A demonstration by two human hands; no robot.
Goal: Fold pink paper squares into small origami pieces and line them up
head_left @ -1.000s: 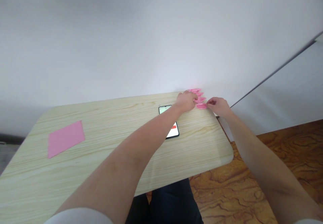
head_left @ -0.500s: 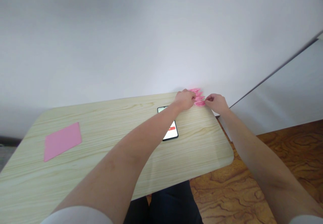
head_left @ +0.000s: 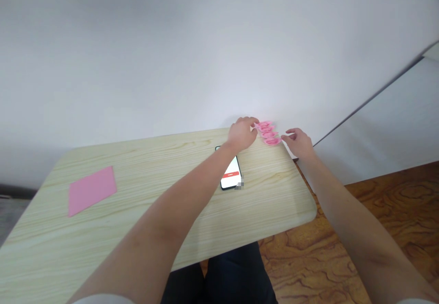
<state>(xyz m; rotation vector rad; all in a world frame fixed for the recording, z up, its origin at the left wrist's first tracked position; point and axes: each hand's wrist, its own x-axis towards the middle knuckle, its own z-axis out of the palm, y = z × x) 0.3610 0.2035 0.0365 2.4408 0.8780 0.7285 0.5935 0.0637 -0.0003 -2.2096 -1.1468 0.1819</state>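
Note:
Several small crumpled pink pieces [head_left: 269, 133], too small to name exactly, form a stacked row at the far right corner of the table. My left hand [head_left: 242, 132] is at their left end, thumb and index finger parted beside the topmost piece; whether the fingertips touch it I cannot tell. On the other side, my right hand [head_left: 297, 143] is open, with a gap between thumb and forefinger, its thumb tip close to the right end of the lowest piece.
A phone [head_left: 230, 183] with a lit screen lies partly under my left forearm. Farther left on the wooden table [head_left: 144, 167] rests a flat pink sheet [head_left: 92, 190]. A white wall [head_left: 171, 57] rises behind; wood-patterned floor [head_left: 308, 258] shows at the right.
My left hand has drawn back leftward from the pink pieces, exposing more of them. My right hand's fingers have opened from a pinch at the right end of the row.

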